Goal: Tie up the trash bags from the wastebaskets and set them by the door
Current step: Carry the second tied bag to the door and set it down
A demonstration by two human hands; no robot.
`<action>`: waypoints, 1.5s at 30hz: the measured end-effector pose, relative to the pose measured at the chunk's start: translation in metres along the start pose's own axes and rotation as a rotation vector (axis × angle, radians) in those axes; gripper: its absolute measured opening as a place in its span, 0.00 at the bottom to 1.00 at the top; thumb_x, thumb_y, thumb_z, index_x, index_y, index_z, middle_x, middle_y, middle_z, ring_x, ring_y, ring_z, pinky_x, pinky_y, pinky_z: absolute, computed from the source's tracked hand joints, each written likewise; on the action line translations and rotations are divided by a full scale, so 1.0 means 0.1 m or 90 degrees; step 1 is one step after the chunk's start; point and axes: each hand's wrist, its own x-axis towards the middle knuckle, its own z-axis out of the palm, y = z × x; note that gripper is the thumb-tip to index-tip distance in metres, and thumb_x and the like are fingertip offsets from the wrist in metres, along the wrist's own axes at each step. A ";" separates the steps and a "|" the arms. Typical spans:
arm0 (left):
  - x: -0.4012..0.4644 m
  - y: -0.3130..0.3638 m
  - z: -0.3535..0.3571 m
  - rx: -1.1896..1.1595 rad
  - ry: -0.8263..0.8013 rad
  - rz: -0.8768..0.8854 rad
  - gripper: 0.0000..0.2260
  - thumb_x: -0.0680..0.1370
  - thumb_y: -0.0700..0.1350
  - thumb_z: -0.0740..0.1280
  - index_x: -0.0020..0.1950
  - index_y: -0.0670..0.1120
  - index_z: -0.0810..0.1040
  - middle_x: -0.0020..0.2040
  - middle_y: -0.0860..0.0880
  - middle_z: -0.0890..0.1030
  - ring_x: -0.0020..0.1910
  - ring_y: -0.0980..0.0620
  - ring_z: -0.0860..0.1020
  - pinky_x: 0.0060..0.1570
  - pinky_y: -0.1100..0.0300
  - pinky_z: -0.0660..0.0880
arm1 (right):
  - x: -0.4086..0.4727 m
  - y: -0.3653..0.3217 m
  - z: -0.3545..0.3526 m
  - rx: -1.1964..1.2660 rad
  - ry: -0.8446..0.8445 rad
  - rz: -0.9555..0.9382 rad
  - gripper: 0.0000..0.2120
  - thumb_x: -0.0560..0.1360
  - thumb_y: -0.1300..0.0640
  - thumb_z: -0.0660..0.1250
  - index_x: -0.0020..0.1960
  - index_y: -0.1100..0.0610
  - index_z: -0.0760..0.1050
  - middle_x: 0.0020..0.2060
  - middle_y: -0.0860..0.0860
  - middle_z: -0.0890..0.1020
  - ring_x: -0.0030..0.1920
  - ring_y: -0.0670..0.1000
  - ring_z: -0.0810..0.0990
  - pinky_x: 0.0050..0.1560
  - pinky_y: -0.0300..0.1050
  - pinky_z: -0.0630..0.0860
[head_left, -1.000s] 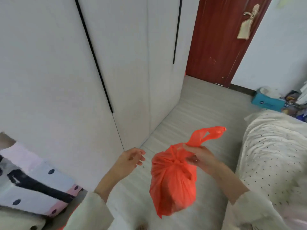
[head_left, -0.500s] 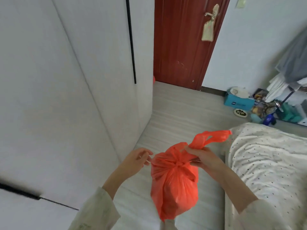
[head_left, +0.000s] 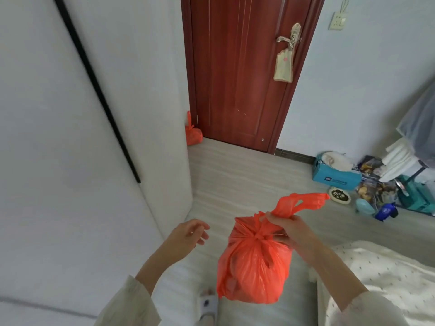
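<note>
Orange bag (head_left: 255, 262), knotted at its neck, hangs from right hand (head_left: 288, 228) pinching one handle above the floor; left hand (head_left: 188, 234) empty, fingers loose. Another tied bag (head_left: 193, 135) already sits beside the door (head_left: 237, 74); carrying this one over remains.

Orange trash bag (head_left: 254, 267) knotted at the top, second orange trash bag (head_left: 193, 135) by the dark red door (head_left: 237, 74), white wardrobe (head_left: 70, 114) with black strip, cream bedspread (head_left: 386, 276) with small dark dots, blue tissue box (head_left: 335, 176), pale grey striped floor (head_left: 247, 175), off-white sleeves (head_left: 131, 304).
</note>
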 end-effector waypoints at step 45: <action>8.99 0.57 -2.85 -0.360 0.439 -0.335 0.13 0.80 0.35 0.53 0.42 0.46 0.73 0.23 0.59 0.79 0.23 0.64 0.76 0.25 0.75 0.69 | 10.04 -4.21 2.04 -0.306 -0.355 0.251 0.09 0.77 0.53 0.61 0.49 0.57 0.77 0.42 0.49 0.79 0.38 0.44 0.76 0.32 0.35 0.71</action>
